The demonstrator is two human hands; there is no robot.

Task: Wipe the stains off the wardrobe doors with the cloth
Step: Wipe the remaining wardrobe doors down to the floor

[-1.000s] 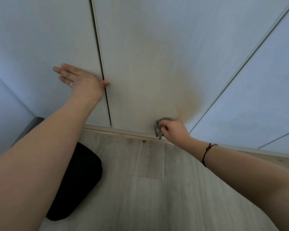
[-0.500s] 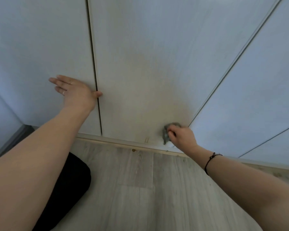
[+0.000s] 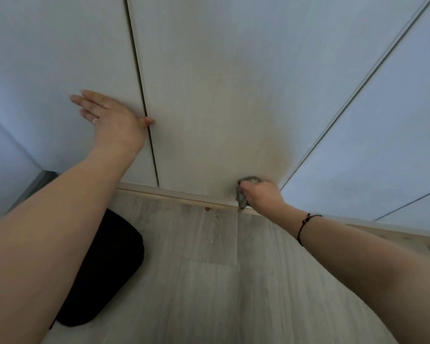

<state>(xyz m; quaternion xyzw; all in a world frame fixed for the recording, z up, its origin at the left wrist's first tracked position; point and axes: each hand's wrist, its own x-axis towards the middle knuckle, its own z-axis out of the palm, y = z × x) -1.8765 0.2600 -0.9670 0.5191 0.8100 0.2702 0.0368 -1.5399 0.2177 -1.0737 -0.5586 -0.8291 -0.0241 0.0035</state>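
Right grip (image 3: pixel 263 197) curled round grey cloth (image 3: pixel 241 201), pressing it against bottom edge of middle wardrobe door (image 3: pixel 209 83) just below brownish stain (image 3: pixel 276 155); left grip (image 3: pixel 112 125) flat, fingers (image 3: pixel 85 100) straight, on left door (image 3: pixel 60 45).

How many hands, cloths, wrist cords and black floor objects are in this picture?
Hands: 2, the left hand flat on a door and the right hand holding the cloth
Cloths: 1, the grey cloth
Wrist cords: 1, the black wrist cord
Black floor objects: 1, the black object
Total: 5
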